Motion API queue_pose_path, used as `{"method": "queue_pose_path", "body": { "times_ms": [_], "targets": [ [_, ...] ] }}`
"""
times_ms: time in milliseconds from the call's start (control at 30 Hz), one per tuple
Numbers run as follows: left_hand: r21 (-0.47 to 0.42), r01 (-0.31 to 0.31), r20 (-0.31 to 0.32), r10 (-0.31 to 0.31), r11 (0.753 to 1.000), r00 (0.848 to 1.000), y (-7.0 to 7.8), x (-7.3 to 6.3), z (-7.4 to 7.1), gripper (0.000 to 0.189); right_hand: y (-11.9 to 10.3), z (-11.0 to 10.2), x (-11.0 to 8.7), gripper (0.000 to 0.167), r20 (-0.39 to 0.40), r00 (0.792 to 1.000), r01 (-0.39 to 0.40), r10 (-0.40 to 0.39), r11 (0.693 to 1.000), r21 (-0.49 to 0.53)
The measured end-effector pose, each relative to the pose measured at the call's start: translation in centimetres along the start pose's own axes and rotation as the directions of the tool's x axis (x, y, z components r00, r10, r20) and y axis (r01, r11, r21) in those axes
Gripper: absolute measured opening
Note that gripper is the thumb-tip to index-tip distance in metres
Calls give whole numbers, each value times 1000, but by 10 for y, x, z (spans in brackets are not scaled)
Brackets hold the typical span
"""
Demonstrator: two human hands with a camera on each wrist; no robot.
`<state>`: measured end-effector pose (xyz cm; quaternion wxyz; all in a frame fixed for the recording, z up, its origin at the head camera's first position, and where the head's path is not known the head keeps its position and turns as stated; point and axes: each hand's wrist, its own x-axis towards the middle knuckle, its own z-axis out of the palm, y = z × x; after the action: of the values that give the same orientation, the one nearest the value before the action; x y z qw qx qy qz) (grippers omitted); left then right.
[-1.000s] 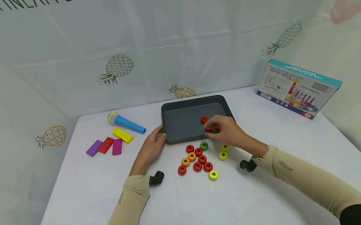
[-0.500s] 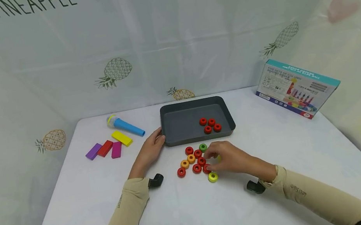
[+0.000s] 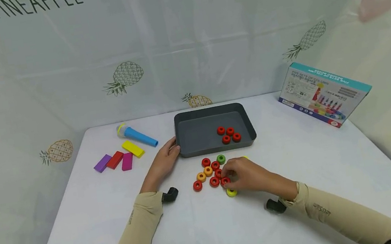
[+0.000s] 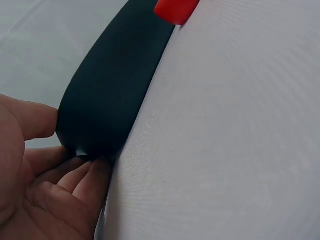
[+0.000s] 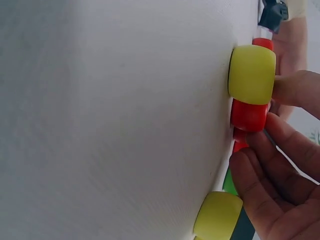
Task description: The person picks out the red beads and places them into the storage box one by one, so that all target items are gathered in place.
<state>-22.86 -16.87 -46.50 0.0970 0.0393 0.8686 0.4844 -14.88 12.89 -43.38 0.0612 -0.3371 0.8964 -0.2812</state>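
At the left end of a dark grey tray (image 3: 197,132), my left hand (image 3: 162,165) grips the corner. The left wrist view shows the thumb against the wall of the tray (image 4: 107,90) and fingers curled at its lower edge. My right hand (image 3: 250,175) is over the loose ring beads in front of the tray, thumb and fingertips around a red bead (image 3: 225,181). In the right wrist view that red bead (image 5: 249,116) sits on the table behind a yellow bead (image 5: 252,75). Several red beads (image 3: 226,139) lie inside the tray, towards its right.
Beside the right hand are orange beads (image 3: 201,177), a green bead (image 3: 221,159) and more red beads (image 3: 197,186). Coloured blocks (image 3: 115,160) and a blue toy microphone (image 3: 140,136) lie at the left. A printed box (image 3: 323,93) stands at the back right.
My right hand has moved from inside the tray back towards me to the loose beads, leaving several red beads in the tray. The left hand has stayed at the tray's corner.
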Motion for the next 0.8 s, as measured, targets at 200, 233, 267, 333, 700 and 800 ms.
{"method": "queue_pose_path", "body": {
  "times_ms": [200,233,267,333,700,800],
  "targets": [
    [-9,8,-12,-8,1000,1000,0,0,1,57,0,1,-1,15,3,1000,8,-8,1000,-3],
    [-10,10,-12,-10,1000,1000,0,0,2,57,0,0,-1,15,-1,1000,14,-14,1000,-5],
    [-9,9,-10,-9,1000,1000,0,1,2,57,-1,0,-1,14,-6,1000,20,-20,1000,-4],
    [-8,9,-9,-9,1000,1000,0,1,2,57,-1,-2,-1,13,-19,999,33,-33,999,-2],
    [0,25,3,-25,1000,1000,3,1,1,58,8,-31,17,19,-113,993,39,-28,994,99],
    [0,28,1,-28,1000,1000,3,1,1,58,16,-41,28,19,-150,989,8,9,994,107]
  ]
}}
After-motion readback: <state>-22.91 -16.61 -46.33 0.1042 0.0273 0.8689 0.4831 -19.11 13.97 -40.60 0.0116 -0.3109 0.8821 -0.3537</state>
